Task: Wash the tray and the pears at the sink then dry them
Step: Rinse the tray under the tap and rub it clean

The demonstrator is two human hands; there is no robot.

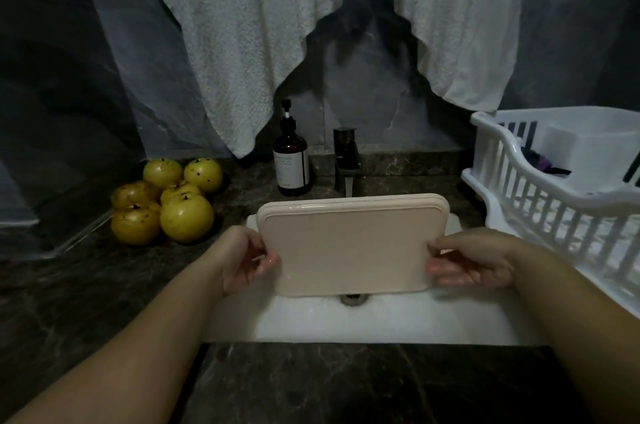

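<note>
1. Dark marbled counter (90,285) all around, and sunk into it a white sink (381,323) with its drain (353,299) just peeking out below the action.
2. Front and centre: the pink tray (349,247), stood up on its long edge over the sink, its flat underside facing the camera.
3. Left hand (242,260) has the tray's left edge, thumb on the near face, fingers curled round behind. A firm hold.
4. Right hand (474,260) mirrors it on the right edge, thumb on top, fingers wrapped under and behind. Both hands are on the tray, then, one at each end.
5. Behind the tray's top edge, the dark tap (346,160) is running, with a thin stream falling from the spout and disappearing behind the tray.
6. Just left of the tap stands a brown pump bottle (291,163) with a pale label.
7. Over to the left, on the counter, the pears (166,201): a tight cluster of six yellow ones, speckled with dark spots, well apart from the sink.
8. On the right, a white slatted rack (554,208) sits on the counter beside the sink, with a white tub (588,143) and something dark and purple inside; I cannot tell what it is.
9. Up top, a white towel (277,25) hangs over the dark wall.
</note>
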